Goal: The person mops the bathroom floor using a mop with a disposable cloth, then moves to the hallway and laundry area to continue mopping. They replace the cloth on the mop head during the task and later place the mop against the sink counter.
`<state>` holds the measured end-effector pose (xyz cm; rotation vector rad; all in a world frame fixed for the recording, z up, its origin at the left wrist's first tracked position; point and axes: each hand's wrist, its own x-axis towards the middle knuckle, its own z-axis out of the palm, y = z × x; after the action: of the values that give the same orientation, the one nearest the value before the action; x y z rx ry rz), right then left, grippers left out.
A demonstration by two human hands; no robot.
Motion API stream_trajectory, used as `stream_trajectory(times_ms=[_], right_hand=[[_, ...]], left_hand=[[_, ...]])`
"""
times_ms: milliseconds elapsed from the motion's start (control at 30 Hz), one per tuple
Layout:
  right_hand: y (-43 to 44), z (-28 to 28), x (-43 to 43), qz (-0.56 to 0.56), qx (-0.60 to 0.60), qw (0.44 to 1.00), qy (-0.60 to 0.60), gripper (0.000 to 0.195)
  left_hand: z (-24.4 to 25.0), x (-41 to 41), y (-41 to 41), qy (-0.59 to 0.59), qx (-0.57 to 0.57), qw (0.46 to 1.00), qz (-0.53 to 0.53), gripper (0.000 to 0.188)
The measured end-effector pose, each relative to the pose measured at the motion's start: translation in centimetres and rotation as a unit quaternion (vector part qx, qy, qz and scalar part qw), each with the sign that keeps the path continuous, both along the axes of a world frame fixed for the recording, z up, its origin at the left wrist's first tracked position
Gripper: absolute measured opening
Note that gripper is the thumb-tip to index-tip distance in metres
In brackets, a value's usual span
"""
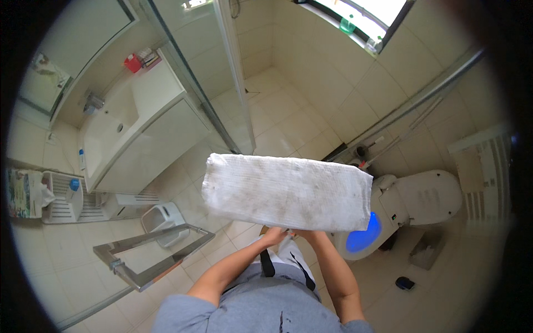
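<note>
A long white cloth pad (287,193), like a flat mop head, is raised in front of me, level with the middle of the view. Grey-brown smudges mark its fabric, and its right end has a ragged edge. At the pad's lower edge, my left hand (275,236) is closed, close to the centre of my body. My right hand (309,235) grips beside it, its fingers mostly covered by the pad. Any handle behind the pad is hidden.
A toilet (362,249) with raised lid (431,197) stands at right. To the left are a washbasin cabinet (154,141), a metal door handle (154,254) and a white plastic stool or bin (168,222). A glass shower door (195,79) stands ahead.
</note>
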<state>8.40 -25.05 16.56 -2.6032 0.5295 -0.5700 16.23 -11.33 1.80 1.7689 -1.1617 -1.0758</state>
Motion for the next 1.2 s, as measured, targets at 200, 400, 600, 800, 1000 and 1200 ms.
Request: stream_trajectory(times_ms=[200, 400, 600, 800, 1000, 1200], right_hand=[[-0.2, -3.2, -5.6, -0.124, 0.112, 0.985, 0.052, 0.043], [2.2, -5.7, -13.0, -0.242, 0.099, 0.964, 0.052, 0.040], [2.6, -8.5, -21.6, -0.434, -0.022, 0.900, 0.039, 0.019], [5.8, -6.2, -30.7, -0.513, 0.205, 0.815, -0.175, 0.027], [11.9, -6.8, -36.1, -0.583, 0.249, 0.764, -0.116, 0.025], [16.1, -7.5, -39.3, -0.579, 0.221, 0.784, -0.040, 0.027]], left_hand=[[-1.3, 7.2, 15.5, 0.169, 0.287, 0.902, 0.273, 0.070], [3.4, 11.8, 26.3, 0.114, 0.182, 0.809, 0.548, 0.049], [5.8, 12.4, 26.0, 0.102, 0.113, 0.848, 0.507, 0.042], [6.2, 11.8, 26.2, 0.004, 0.193, 0.905, 0.379, 0.045], [8.8, 6.5, 21.2, 0.013, 0.240, 0.932, 0.273, 0.050], [5.9, 0.1, 14.9, -0.013, 0.222, 0.948, 0.227, 0.054]])
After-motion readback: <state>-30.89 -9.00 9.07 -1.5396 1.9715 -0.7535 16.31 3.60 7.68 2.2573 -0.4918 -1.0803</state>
